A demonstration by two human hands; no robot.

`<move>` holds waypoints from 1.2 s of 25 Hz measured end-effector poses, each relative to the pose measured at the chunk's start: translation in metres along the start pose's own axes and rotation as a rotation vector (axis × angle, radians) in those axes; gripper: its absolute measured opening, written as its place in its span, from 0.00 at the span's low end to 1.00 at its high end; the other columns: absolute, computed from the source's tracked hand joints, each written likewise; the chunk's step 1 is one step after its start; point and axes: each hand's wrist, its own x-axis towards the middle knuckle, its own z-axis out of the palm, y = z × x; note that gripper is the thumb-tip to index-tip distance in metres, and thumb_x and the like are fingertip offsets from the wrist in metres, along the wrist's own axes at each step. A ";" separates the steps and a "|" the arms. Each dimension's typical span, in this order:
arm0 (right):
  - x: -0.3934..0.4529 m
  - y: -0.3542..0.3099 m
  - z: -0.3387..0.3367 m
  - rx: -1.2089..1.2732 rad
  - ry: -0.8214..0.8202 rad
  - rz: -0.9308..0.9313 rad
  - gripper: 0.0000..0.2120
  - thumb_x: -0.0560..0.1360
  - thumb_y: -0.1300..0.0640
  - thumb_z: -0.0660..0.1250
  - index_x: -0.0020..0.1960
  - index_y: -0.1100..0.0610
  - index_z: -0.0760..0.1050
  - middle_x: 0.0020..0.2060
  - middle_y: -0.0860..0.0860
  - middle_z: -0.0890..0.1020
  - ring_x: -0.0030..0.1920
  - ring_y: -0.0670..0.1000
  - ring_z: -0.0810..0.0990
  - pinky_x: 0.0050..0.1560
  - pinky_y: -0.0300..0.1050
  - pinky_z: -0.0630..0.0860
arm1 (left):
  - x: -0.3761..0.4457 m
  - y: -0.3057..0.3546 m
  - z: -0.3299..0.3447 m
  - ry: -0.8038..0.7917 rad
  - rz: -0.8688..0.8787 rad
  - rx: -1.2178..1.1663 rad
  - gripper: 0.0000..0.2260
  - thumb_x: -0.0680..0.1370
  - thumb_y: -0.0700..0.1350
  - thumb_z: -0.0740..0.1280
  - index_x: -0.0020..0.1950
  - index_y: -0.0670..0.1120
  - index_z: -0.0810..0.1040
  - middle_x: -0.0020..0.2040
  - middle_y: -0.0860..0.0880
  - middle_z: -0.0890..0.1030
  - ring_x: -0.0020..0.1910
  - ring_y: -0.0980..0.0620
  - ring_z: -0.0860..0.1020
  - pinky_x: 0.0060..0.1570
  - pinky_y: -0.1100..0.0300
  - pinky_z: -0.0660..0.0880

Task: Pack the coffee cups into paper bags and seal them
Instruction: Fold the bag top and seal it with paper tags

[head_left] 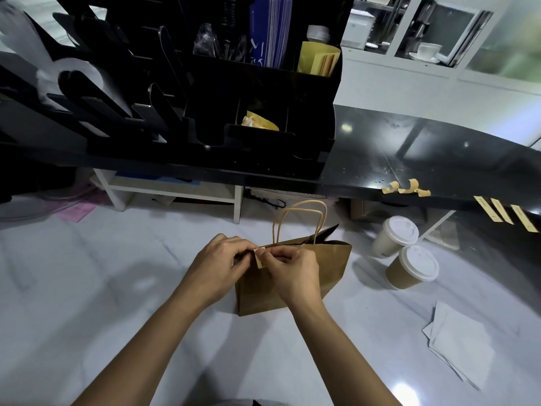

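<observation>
While both hands [218,266] [295,271] meet atop paper bag [330,271], fingers [270,253] curled, pinching sticker [259,258].

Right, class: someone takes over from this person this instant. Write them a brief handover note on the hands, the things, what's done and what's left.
Left hand: pinches the bag's top edge shut.
Right hand: presses a sticker over that edge.
Paper bag: upright on the white counter, contents hidden.
Two lidded cups stand to its right, unpacked.
Spare stickers hang on the black shelf edge.
Left: finish this seal, then bag and seal the cups.
</observation>
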 end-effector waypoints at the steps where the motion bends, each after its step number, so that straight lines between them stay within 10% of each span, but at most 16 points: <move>1: -0.001 0.000 0.001 -0.023 0.015 -0.019 0.08 0.74 0.46 0.76 0.46 0.51 0.87 0.36 0.43 0.86 0.40 0.41 0.84 0.42 0.38 0.81 | 0.000 0.000 0.000 -0.007 -0.005 0.001 0.10 0.82 0.48 0.63 0.60 0.57 0.81 0.52 0.62 0.81 0.52 0.60 0.70 0.49 0.59 0.73; 30: -0.005 0.009 0.001 -0.509 0.163 -0.145 0.17 0.72 0.39 0.72 0.39 0.48 0.69 0.32 0.43 0.77 0.37 0.47 0.79 0.38 0.43 0.74 | 0.007 0.001 -0.003 -0.046 0.074 0.188 0.09 0.82 0.58 0.57 0.53 0.61 0.76 0.47 0.58 0.77 0.50 0.57 0.70 0.46 0.58 0.72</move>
